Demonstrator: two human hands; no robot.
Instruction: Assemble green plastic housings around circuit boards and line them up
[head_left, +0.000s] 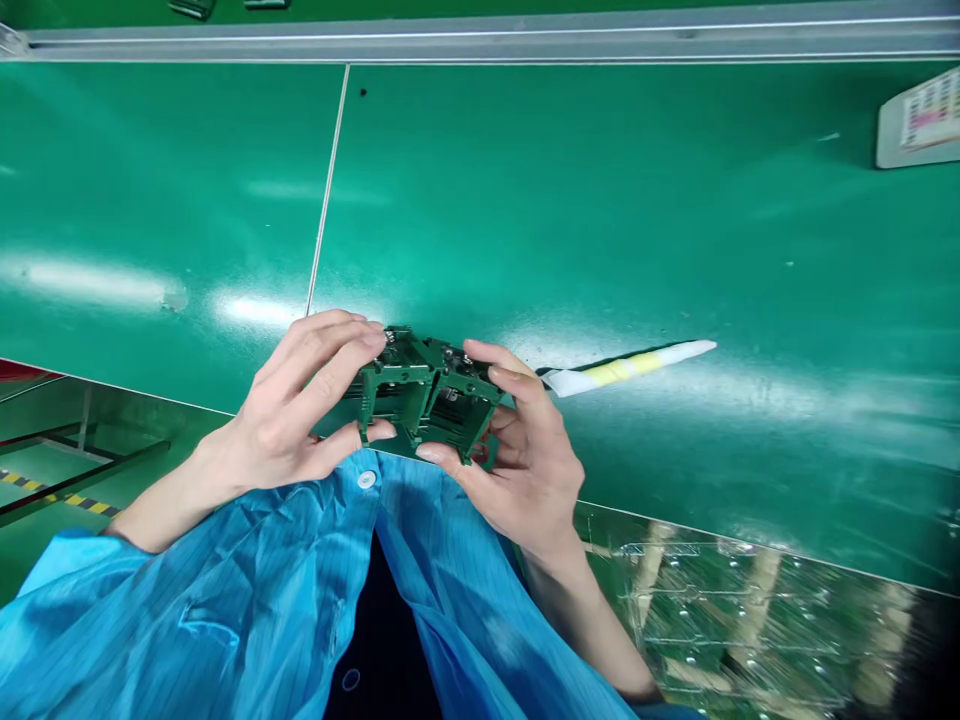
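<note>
Near the table's front edge, two open, box-like green plastic frames meet side by side, with small metal parts inside. My left hand point(300, 400) grips the left green plastic frame point(401, 375), fingers on its top and thumb at its lower edge. The right green plastic frame point(469, 385) is pinched between the thumb and fingers of my right hand point(529, 440). Whether the frames are joined, I cannot tell. Something red and green shows under my right fingers, mostly hidden. A slim pointed piece wrapped in white and yellow point(630, 368) extends to the right beside that hand.
The green tabletop point(600, 230) has a pale seam point(330, 180) on the left. Along the back runs a metal rail point(480, 45), with dark green parts beyond it. A card in a pale holder point(926, 120) lies far right. Below the table's front edge is a wire rack point(712, 610).
</note>
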